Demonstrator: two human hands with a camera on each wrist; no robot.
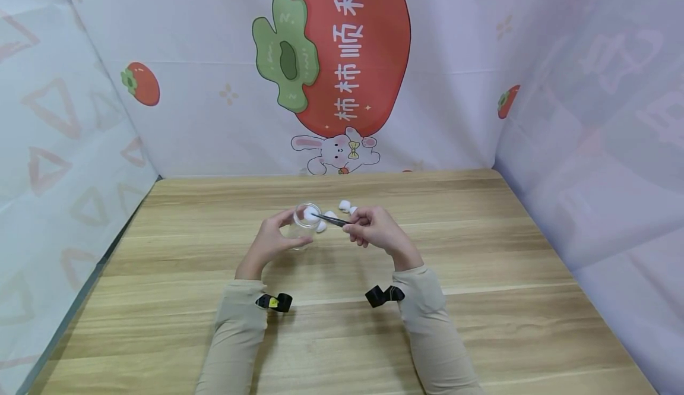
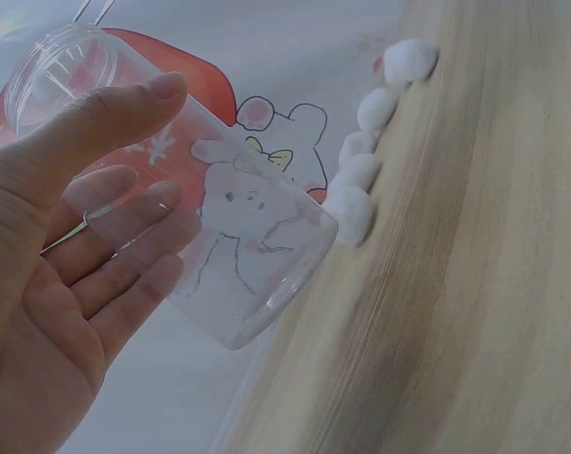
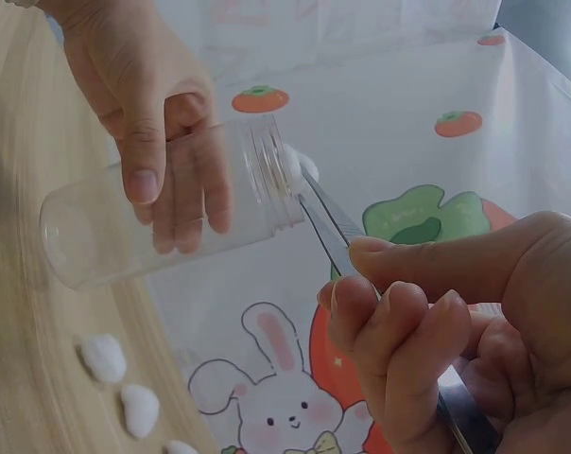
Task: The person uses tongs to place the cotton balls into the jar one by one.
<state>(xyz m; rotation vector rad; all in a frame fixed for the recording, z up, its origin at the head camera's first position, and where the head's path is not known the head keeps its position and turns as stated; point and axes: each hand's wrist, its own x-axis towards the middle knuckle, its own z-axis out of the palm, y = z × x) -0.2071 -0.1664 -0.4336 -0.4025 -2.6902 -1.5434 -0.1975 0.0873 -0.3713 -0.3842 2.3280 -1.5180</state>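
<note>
My left hand [image 1: 269, 242] grips a clear, open-mouthed jar [image 3: 87, 232] around its side, thumb on one face and fingers on the other. The jar is tilted, and its see-through body shows nothing inside. In my right hand [image 1: 378, 228] is a pair of dark metal tweezers [image 1: 335, 221], pinched between thumb and fingers. A white cotton ball [image 3: 295, 168] sits at the tweezer tips, right at the jar's mouth. Behind the jar, several more cotton balls [image 2: 350, 214] lie on the table, running off in a loose row in the left wrist view.
The wood-grain table [image 1: 331, 335] reaches back to a printed cloth backdrop [image 1: 203, 128] with persimmons and a rabbit. Cloth walls also stand on the left and right. Each sleeve carries a black wrist camera [image 1: 376, 296].
</note>
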